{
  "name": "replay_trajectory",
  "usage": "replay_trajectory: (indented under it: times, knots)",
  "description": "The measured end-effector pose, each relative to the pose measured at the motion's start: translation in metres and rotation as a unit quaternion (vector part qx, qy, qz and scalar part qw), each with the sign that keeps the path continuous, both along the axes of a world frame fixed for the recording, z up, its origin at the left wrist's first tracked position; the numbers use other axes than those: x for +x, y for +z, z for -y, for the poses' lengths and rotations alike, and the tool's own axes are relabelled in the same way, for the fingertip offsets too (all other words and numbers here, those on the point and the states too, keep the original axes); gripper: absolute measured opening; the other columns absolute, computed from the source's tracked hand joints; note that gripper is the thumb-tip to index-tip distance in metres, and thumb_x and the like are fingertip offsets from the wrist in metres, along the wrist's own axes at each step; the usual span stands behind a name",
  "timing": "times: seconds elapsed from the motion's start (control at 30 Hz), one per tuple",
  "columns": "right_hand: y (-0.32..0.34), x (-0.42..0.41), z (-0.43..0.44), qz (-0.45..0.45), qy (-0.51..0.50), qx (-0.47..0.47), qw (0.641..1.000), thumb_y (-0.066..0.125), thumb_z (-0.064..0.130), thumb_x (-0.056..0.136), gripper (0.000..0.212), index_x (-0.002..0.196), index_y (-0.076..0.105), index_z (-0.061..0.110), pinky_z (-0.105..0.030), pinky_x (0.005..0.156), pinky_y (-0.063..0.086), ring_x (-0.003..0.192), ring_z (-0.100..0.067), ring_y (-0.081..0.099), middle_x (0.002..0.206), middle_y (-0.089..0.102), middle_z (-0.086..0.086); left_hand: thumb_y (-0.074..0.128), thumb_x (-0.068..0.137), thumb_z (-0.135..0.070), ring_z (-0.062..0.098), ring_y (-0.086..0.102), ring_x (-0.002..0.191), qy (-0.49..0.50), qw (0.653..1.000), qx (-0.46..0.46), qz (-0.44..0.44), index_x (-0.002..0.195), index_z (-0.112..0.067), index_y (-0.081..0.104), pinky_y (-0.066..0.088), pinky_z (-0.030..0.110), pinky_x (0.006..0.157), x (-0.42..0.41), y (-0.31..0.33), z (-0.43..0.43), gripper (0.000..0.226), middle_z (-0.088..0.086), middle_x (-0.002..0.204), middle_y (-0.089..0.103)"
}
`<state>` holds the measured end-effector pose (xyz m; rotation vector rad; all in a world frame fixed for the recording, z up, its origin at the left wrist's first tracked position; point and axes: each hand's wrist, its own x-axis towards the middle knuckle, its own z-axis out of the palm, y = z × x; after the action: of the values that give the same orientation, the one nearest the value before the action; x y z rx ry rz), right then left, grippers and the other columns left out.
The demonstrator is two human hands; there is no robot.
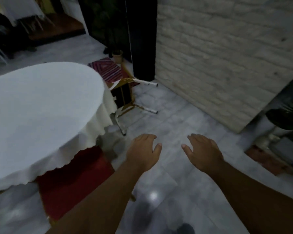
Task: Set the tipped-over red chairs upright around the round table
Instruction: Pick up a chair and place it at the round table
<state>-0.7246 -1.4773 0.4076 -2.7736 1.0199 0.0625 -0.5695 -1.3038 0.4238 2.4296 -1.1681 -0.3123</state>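
Grey tiled floor [184, 119], white brick wall [227, 56] on our right. We see one red chair [120, 85] tipped on its side beside the round desk [41, 107], legs pointing toward us. Our left hand [143, 152] and right hand [203, 152] hover open, holding nothing, well short of it.

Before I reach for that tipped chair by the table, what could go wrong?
The tipped chair lies against the white tablecloth; lifting it may snag and drag the cloth. Its legs stick out across the floor, a trip hazard. Both the left hand and right hand are empty, and the room is dim.
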Motion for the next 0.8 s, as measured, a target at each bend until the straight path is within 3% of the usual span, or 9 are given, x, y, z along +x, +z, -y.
replay_trajectory:
  times: [0.17, 0.37, 0.8]
  knots:
    - [0.010, -0.007, 0.105, -0.032, -0.019, 0.014, 0.999, 0.025, 0.061, 0.100, 0.070, 0.155, 0.029, 0.018, -0.042, 0.122, 0.016, 0.151, -0.019, 0.023, 0.164, 0.028, -0.003, 0.039, 0.104, -0.050, 0.026, 0.033, 0.148, 0.008, 0.997, 0.067, -0.038, 0.152, -0.015, 0.040, 0.019, 0.037, 0.124, 0.007, 0.000, 0.110, 0.059, 0.008, 0.159, 0.041]
    - [0.008, 0.021, 0.211, -0.078, -0.002, 0.019, 0.997, 0.024, 0.060, 0.100, 0.071, 0.157, 0.023, 0.017, -0.044, 0.124, 0.011, 0.154, -0.020, 0.015, 0.167, 0.020, -0.004, 0.035, 0.105, -0.051, 0.027, 0.029, 0.151, 0.006, 0.994, 0.105, -0.027, 0.154, -0.012, 0.035, 0.017, 0.037, 0.124, 0.035, -0.009, 0.211, 0.063, 0.010, 0.161, 0.038]
    - [0.011, 0.219, 0.420, -0.103, 0.028, 0.013, 0.994, 0.025, 0.060, 0.101, 0.071, 0.158, 0.021, 0.017, -0.043, 0.124, 0.009, 0.154, -0.020, 0.014, 0.167, 0.019, -0.004, 0.043, 0.103, -0.045, 0.031, 0.035, 0.147, 0.019, 0.993, 0.111, -0.033, 0.150, -0.006, 0.040, 0.024, 0.041, 0.123, 0.218, -0.031, 0.426, 0.060, 0.016, 0.155, 0.043]
